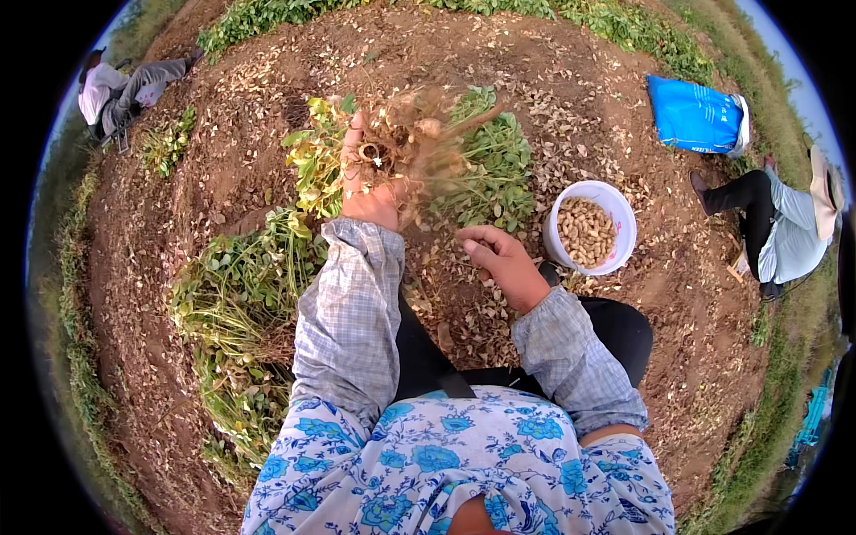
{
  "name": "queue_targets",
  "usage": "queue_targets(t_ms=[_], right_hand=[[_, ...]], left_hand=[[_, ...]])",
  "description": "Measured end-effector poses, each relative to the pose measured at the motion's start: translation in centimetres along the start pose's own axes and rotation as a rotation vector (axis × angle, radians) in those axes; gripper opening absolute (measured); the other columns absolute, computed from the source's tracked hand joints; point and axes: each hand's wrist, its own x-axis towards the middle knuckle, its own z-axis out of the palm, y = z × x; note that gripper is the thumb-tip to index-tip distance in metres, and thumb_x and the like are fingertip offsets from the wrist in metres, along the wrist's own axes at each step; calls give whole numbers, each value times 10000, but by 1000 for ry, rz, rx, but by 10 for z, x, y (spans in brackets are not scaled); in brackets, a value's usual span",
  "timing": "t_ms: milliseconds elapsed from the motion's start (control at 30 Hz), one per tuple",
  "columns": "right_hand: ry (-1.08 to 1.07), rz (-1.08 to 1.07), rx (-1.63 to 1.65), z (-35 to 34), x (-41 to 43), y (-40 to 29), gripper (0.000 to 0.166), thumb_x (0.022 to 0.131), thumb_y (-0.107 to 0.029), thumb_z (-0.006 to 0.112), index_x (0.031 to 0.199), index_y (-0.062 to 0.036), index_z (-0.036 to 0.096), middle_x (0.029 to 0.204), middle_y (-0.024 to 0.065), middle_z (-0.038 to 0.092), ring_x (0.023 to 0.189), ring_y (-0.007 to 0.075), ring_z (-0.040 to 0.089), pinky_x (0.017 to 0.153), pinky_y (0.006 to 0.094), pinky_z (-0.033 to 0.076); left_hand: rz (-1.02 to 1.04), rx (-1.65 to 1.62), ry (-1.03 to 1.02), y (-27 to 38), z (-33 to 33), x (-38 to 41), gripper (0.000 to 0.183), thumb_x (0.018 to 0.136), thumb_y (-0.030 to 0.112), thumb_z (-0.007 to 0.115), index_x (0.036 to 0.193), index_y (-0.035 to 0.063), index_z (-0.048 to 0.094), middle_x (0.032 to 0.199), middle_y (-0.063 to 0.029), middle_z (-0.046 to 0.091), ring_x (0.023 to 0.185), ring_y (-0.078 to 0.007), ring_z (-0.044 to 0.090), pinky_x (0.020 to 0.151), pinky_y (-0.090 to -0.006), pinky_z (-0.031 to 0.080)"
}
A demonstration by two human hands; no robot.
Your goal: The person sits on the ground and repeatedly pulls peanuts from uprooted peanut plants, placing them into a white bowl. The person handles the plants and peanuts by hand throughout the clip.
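Note:
My left hand [371, 194] grips an uprooted peanut plant [401, 134] by its stems. The root end is a tangle of brown roots with pods on it, partly blurred. Yellow-green leaves [314, 160] show to the left of that hand. Just right of it and nearer my body, my right hand [505, 264] hovers with curled fingers, apart from the plant. Whether something small is inside its fingers cannot be made out. Further right, a white plastic bucket [627, 234] stands on the soil, part filled with peanuts in the shell [586, 232].
Pulled peanut plants [247, 287] lie heaped at my left; more greenery [495, 167] lies ahead. Dry leaves litter the soil [675, 321]. A blue sack [695, 117] is at far right, near a seated person in a hat [792, 221]. Another person [117, 93] sits at far left.

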Motion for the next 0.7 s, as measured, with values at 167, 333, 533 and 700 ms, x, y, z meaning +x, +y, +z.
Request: queue_targets(t_ms=[167,333,533,700], right_hand=[[37,-332,-125,50,28,-30,449,911,-300,696,1223,4,586,967,28,603,892,147,566,809,308,474],[-134,-75,107,42,35,-34,316,932,-325,646,1061,-39,607,880,14,606,779,114,571,636,258,450],[-320,74,528,28,32,-35,311,997,-388,474,945,-110,604,793,7,579,680,117,542,533,222,401],[-119,105,511,46,20,-57,274,995,-368,516,940,-106,577,795,6,593,662,112,558,544,224,439]], left_hand=[[465,669,-198,-29,-20,-9,575,973,185,574,1477,87,315,1380,-109,553,1268,-237,539,1148,-385,364],[558,871,-270,-26,-23,-12,591,969,115,570,1490,80,293,1388,-137,535,1290,-250,517,1173,-375,331],[-453,-930,-159,-21,-29,17,555,948,402,601,1331,15,494,1260,-214,582,1156,-354,590,1037,-472,478],[-490,-1043,-102,-14,-16,3,592,943,474,574,1307,12,505,1197,-213,617,1094,-347,621,953,-490,530]])
